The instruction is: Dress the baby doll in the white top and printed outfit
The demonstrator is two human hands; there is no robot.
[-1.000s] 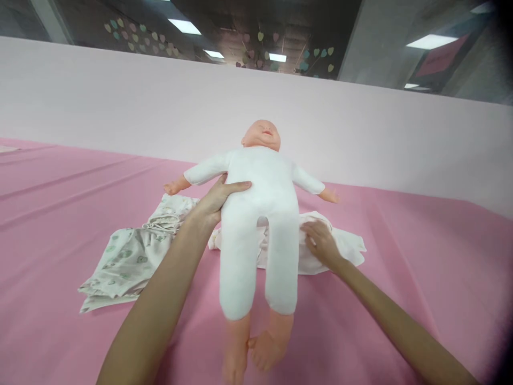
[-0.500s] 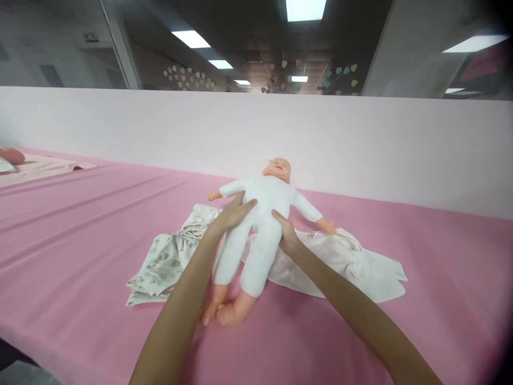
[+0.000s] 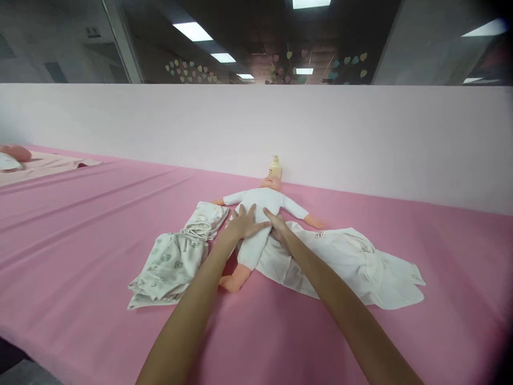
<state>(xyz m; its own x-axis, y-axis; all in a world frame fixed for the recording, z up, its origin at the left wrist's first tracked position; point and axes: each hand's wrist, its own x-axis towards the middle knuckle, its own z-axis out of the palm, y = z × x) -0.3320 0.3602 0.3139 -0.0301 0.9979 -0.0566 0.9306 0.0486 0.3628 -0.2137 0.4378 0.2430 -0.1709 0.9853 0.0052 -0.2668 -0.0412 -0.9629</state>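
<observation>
Centre frame: both hands, left hand (image 3: 245, 223) and right hand (image 3: 277, 227), flat on doll (image 3: 260, 206) (face up), white garment (image 3: 352, 262) lower right.

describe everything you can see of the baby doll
The baby doll lies on its back on the pink table cover, head toward the pale wall, arms spread. Its body looks like soft white cloth; head, hands and feet look like peach plastic. The left hand and right hand rest flat on its torso. Its right side lies on a white garment; a bottle stands behind its head.
</observation>
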